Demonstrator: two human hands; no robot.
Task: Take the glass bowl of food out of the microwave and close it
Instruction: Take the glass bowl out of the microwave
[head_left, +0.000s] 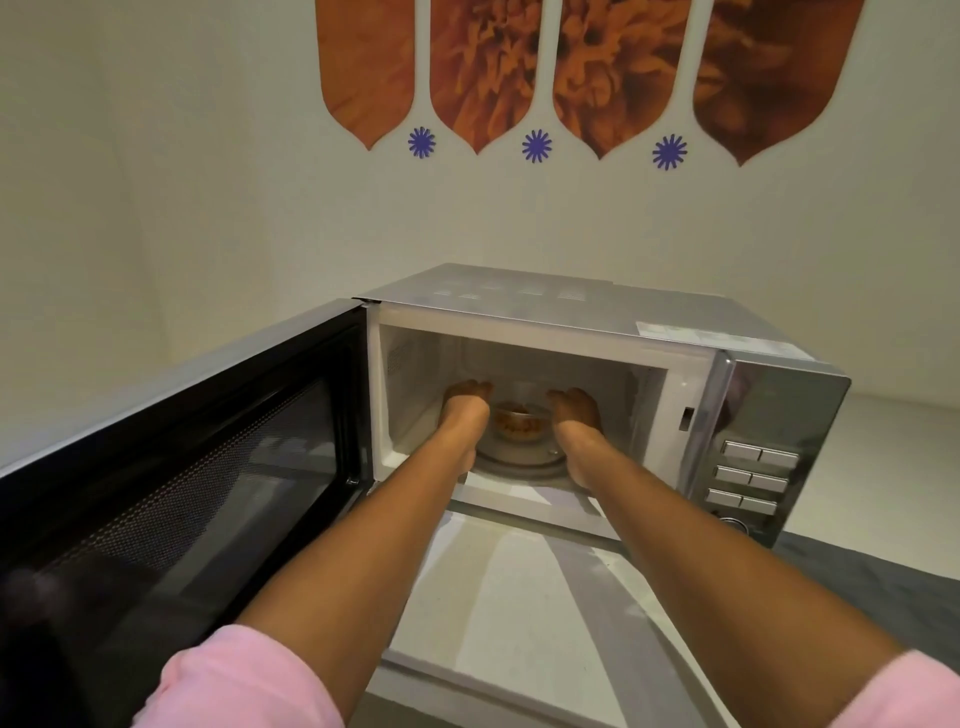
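Note:
A silver microwave (618, 312) stands on the counter with its door (171, 457) swung wide open to the left. Inside, on the round turntable (519, 460), sits a clear glass bowl (521, 421) with brownish food in it. Both my arms reach into the cavity. My left hand (465, 410) is against the bowl's left side and my right hand (576, 413) against its right side, fingers curved around it. The bowl still rests on the turntable, and whether the hands grip it firmly is hard to see.
The control panel with buttons (753, 475) is on the microwave's right front. A white counter (519, 613) lies below the opening, with a dark grey surface (883, 587) to the right. The wall behind carries orange decals (571, 78).

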